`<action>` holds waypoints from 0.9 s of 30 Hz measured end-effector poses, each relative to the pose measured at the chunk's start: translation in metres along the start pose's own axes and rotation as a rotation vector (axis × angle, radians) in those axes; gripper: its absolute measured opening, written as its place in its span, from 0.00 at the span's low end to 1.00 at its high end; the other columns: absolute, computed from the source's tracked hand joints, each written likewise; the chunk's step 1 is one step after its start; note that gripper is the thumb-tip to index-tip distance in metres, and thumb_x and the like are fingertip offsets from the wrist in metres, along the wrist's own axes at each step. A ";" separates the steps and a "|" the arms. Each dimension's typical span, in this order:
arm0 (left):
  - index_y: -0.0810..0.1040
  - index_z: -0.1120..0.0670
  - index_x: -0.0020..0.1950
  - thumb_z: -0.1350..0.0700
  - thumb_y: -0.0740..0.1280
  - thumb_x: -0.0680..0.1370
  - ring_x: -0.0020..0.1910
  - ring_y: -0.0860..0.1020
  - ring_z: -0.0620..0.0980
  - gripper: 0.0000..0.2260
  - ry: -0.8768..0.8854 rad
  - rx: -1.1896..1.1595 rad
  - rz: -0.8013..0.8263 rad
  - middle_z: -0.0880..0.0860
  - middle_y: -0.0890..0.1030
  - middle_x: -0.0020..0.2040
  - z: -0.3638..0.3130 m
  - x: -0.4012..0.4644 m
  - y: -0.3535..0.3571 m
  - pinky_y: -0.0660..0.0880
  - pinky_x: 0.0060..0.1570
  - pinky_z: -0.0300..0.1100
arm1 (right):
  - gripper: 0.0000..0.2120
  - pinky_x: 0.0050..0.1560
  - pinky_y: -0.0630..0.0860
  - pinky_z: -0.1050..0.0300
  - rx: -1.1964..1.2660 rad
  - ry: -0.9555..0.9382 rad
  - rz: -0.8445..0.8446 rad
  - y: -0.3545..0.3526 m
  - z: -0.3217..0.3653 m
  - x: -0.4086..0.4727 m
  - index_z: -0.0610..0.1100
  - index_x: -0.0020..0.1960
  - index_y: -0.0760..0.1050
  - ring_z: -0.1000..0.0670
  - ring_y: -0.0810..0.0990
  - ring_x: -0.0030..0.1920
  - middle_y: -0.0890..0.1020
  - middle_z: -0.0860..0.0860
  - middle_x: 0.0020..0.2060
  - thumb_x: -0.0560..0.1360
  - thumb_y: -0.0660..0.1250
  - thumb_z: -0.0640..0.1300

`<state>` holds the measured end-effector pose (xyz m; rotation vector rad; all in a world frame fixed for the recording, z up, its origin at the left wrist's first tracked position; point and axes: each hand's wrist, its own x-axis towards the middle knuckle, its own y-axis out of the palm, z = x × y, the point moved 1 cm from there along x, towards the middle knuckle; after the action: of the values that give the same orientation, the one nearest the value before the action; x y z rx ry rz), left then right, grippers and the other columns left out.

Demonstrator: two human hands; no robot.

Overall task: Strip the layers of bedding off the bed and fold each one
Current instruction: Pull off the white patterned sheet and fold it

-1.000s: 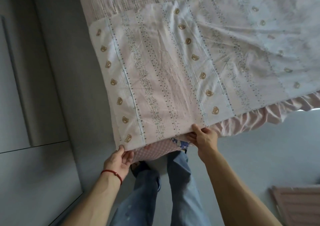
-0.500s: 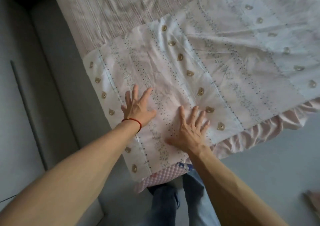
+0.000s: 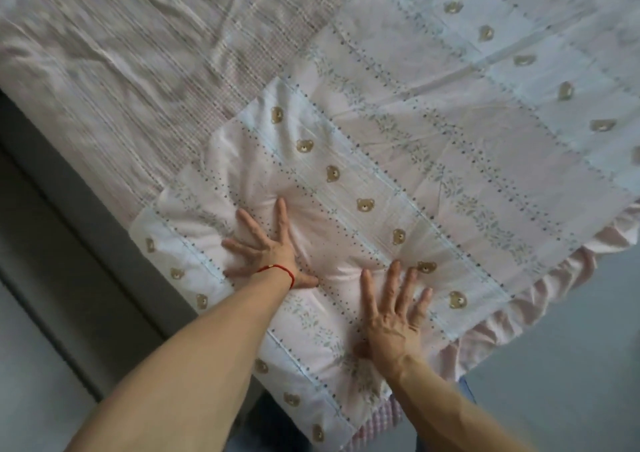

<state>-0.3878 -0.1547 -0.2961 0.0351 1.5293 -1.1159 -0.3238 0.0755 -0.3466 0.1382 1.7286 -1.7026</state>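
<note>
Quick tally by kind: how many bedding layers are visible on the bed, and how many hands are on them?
Bedding layers: 3 (bear-print sheet, striped cover, pink ruffled layer)
Hands: 2 (left hand, right hand), both flat on the sheet
Total: 5

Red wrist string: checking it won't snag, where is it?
In the head view, the red string circles the left hand's wrist, left of centre, over the bear sheet.

A grey floor [image 3: 571, 330] lay at the right of the bed, smooth and bare. At the left, a dark grey strip [image 3: 52, 244] ran along the bed's side. The light was soft and even.
</note>
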 end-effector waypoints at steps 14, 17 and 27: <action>0.17 0.37 0.70 0.38 0.84 0.49 0.71 0.33 0.82 0.79 0.106 -0.052 -0.071 0.66 0.17 0.69 0.001 0.018 0.009 0.50 0.60 0.86 | 0.69 0.75 0.27 0.32 0.113 -0.001 0.153 -0.021 -0.007 0.003 0.56 0.78 0.23 0.34 0.19 0.74 0.19 0.40 0.74 0.67 0.81 0.53; 0.18 0.37 0.71 0.39 0.84 0.54 0.71 0.33 0.82 0.76 0.144 -0.031 -0.079 0.66 0.19 0.71 0.006 0.020 0.015 0.46 0.62 0.84 | 0.69 0.76 0.28 0.35 0.127 0.078 0.054 -0.011 -0.001 -0.007 0.60 0.79 0.25 0.39 0.22 0.76 0.23 0.44 0.77 0.66 0.81 0.42; 0.22 0.32 0.71 0.38 0.84 0.56 0.75 0.37 0.77 0.72 0.252 -0.028 -0.195 0.61 0.20 0.73 0.018 0.015 0.023 0.50 0.71 0.75 | 0.55 0.75 0.61 0.32 0.573 0.834 -0.489 0.020 0.070 -0.094 0.48 0.84 0.52 0.35 0.62 0.77 0.61 0.38 0.78 0.67 0.82 0.50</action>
<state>-0.3658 -0.1625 -0.3194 0.0072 1.8031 -1.2814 -0.2149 0.0507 -0.3056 0.8428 1.8469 -2.7442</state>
